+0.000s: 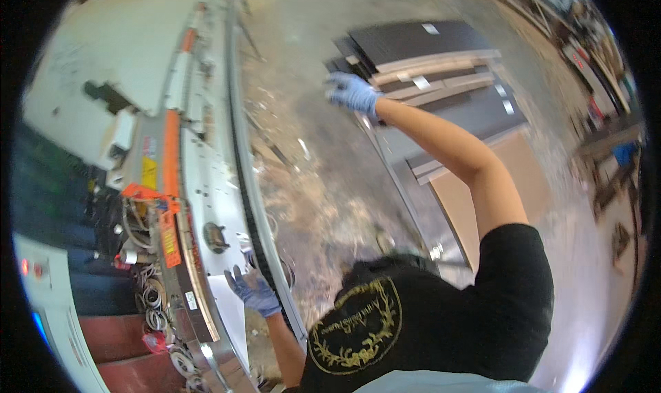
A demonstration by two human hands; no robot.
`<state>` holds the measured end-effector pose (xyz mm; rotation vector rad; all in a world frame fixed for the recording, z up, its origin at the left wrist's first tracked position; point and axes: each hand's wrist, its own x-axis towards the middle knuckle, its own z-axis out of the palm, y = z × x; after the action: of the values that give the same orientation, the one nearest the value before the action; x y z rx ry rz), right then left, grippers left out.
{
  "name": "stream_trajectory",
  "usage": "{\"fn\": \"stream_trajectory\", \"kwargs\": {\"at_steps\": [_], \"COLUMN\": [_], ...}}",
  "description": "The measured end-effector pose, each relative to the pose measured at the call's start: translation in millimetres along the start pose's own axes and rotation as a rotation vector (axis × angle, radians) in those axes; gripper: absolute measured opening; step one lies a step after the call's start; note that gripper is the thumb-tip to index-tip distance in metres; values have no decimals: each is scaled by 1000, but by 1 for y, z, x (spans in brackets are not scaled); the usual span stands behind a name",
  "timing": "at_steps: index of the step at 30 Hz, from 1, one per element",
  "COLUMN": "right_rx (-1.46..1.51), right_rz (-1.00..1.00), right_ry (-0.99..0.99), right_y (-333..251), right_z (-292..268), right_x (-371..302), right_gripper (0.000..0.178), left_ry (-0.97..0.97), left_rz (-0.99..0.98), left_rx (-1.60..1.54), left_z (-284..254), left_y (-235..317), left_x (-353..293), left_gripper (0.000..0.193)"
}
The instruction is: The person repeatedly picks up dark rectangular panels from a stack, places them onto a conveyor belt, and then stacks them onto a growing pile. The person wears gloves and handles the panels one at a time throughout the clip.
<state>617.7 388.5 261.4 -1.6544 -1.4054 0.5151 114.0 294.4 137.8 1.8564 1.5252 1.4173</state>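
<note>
My left hand [256,293], in a blue-grey glove, is over the pale bed of a long machine [206,207], fingers spread, with nothing visible in them. Close by it are a white sheet-like surface [231,310] and a dark round knob [216,237]. My right arm reaches forward across a stack of dark boards [420,45] with light brown edges and small white labels. At the stack's near left corner, my gloved right hand [354,93] has its fingers extended and slightly apart. Whether its fingertips touch a board is unclear.
A rail [241,152] runs along the machine's right side. Rolls of banding [157,303] and a control cabinet [48,290] stand at left. A brown board [513,176] lies beside the dark stack. Scraps litter the stained floor [323,186]. Timber and clutter [613,166] line the far right.
</note>
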Motion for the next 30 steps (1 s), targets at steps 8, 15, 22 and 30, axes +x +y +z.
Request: {"fn": "stream_trajectory", "kwargs": {"at_steps": [8,15,22,30], "right_rx": [866,1686,1550,1544], "right_rz": [1349,847,1014,973], "right_ry": [3,-43,763,18], "right_y": [255,312,274,59], "right_z": [91,78,93,127], "right_x": [-283,-229,-153,-274], "right_gripper": [60,37,27,49], "left_ry": [-459,-627,-658,-676], "left_rz": [-42,-25,-73,-909], "left_rx": [-9,93,190,-588], "left_z": [72,91,87,157], "left_y": [83,62,77,110], "left_x": [-52,-69,-82,-74], "left_gripper": [49,45,53,48]}}
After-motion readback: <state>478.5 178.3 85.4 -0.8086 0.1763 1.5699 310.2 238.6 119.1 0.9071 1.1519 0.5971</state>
